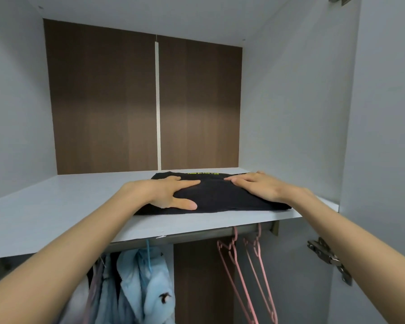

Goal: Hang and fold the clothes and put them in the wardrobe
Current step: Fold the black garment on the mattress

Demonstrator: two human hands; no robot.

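- Black cloth, folded into a flat rectangle: the T-shirt (220,197) lies on the wardrobe's upper shelf (56,206), toward the shelf's three o'clock end, with its near edge close to the front lip and its yellow-green print at the far, twelve o'clock edge
- Its long axis runs nine to three o'clock, across the shelf rather than into it
- Left hand (164,192) lies flat on the shirt's nine o'clock half, fingers straight and thumb spread; it presses and grasps nothing
- Right hand (257,185) lies flat on the three o'clock half, fingers straight and aimed toward nine; it too presses without gripping
- Neither hand is nearer, since both are on the cloth, fingertips facing, a bare strip of shirt between them
- Judgement: the placing looks nearly done; a push toward twelve would seat the shirt deeper, otherwise both hands only need to lift off toward six
- Under the shelf, a rail (197,236) carries two empty pink hangers (234,237) at five o'clock and a pale blue garment (147,284) at seven
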